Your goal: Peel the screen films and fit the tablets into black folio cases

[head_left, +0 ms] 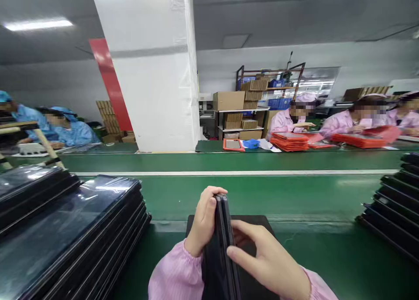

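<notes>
Left grip [203,223] and right grip [273,256] flank dark panels [226,223].

A white pillar [157,95] rises beyond the green bench [278,195], a red panel [109,82] along its left edge. Farther back are a rack [281,88], a window [327,76] and a pale wall [214,64]; a ceiling light [39,25] glows at upper left.

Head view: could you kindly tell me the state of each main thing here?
Dark slabs: on edge, side by side
Left hand: closed on the slabs
Right hand: at the slabs, thumb and forefinger apart
Black pad: flat, partly covered
Left stack: piled flat, glossy on top
Right stack: edges staggered
Ceiling light: lit
</notes>
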`<state>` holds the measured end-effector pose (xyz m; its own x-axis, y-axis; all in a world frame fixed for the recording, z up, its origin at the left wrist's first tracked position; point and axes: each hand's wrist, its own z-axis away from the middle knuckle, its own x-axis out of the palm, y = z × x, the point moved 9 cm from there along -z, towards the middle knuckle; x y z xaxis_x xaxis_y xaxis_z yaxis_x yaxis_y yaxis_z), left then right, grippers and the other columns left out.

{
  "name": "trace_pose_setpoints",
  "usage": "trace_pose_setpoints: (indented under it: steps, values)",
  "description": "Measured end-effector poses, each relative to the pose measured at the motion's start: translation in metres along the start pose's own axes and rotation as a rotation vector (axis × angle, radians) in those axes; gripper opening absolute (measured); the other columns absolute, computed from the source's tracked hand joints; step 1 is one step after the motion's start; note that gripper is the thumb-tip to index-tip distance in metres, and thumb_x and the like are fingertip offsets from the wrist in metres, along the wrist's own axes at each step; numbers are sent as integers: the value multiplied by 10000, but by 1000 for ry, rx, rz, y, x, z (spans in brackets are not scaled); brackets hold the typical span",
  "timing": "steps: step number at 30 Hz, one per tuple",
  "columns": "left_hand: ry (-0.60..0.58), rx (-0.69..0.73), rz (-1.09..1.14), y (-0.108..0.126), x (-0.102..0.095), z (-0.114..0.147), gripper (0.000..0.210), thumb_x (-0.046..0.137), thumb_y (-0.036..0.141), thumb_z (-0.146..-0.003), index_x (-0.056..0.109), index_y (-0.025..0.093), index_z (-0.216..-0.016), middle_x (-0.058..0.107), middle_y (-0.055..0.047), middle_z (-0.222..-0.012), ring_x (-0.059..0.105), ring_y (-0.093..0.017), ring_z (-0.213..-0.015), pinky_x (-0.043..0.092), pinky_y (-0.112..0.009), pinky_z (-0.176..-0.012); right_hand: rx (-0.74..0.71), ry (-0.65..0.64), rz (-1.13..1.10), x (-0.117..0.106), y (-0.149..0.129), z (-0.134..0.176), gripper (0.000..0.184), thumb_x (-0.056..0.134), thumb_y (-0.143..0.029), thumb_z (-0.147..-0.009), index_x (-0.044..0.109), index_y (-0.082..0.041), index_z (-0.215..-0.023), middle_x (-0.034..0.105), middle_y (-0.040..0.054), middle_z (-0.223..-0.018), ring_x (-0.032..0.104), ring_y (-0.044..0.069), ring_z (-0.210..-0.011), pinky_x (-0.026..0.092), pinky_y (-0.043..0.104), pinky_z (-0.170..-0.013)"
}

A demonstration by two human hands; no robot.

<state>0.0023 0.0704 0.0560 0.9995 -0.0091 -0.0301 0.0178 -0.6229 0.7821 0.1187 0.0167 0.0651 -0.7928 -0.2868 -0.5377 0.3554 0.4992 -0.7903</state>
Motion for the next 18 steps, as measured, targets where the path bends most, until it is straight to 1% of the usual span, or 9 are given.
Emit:
trace_pose_setpoints:
  steps: [2, 4, 6, 9, 14, 16, 18]
  values:
    - [-4, 25, -27, 0, 5, 0, 398, 269, 448, -1029, 614, 289, -1148, 616, -33, -1145, 549, -198, -1094, 381, -364, -999, -1, 71, -12, -7, 6, -2, 384, 561, -278, -924, 650, -174, -1283, 723, 84, -1168, 701, 208, -961, 566, 290, -842]
    - [2, 37, -50, -1, 7, 0, 382, 290, 444, -1027, 604, 291, -1183, 611, -37, -1180, 543, -205, -1118, 375, -375, -1010, -3, 109, -20, -10, 11, -4, 394, 512, -326, -964, 635, -175, -1306, 698, 93, -1225, 681, 221, -1037, 547, 316, -906]
    - [17, 33, -75, -2, 6, 0, 350, 325, 441, -1022, 593, 291, -1190, 612, -39, -1186, 543, -209, -1123, 377, -382, -1010, -5, 105, -24, -10, 14, -6, 409, 471, -367, -994, 627, -176, -1320, 675, 96, -1269, 649, 235, -1117, 512, 343, -975]
    - [59, 7, -73, -5, 2, -1, 296, 387, 454, -1003, 574, 271, -1144, 609, -45, -1137, 551, -209, -1082, 402, -382, -976, -2, 89, -52, -9, 17, -8, 422, 421, -392, -1020, 628, -182, -1321, 665, 90, -1289, 614, 244, -1186, 476, 359, -1023]
    - [54, 0, -17, -8, 2, 0, 253, 413, 451, -996, 546, 262, -1098, 590, -47, -1095, 551, -206, -1048, 419, -387, -955, 8, 91, -94, -10, 16, -8, 408, 384, -380, -1035, 674, -197, -1255, 693, 77, -1230, 624, 224, -1166, 461, 333, -1025]
    - [45, 3, -13, -9, 3, 1, 243, 417, 445, -996, 543, 265, -1100, 586, -46, -1097, 548, -206, -1051, 419, -390, -957, 11, 106, -98, -11, 15, -8, 397, 386, -362, -1033, 684, -190, -1232, 715, 77, -1168, 642, 214, -1118, 476, 316, -985]
    - [35, 8, -15, -8, 4, 2, 232, 421, 436, -996, 541, 270, -1104, 583, -46, -1098, 547, -207, -1052, 419, -391, -955, 18, 129, -84, -12, 13, -6, 386, 388, -336, -1026, 685, -179, -1217, 732, 74, -1091, 670, 201, -1008, 503, 299, -899]
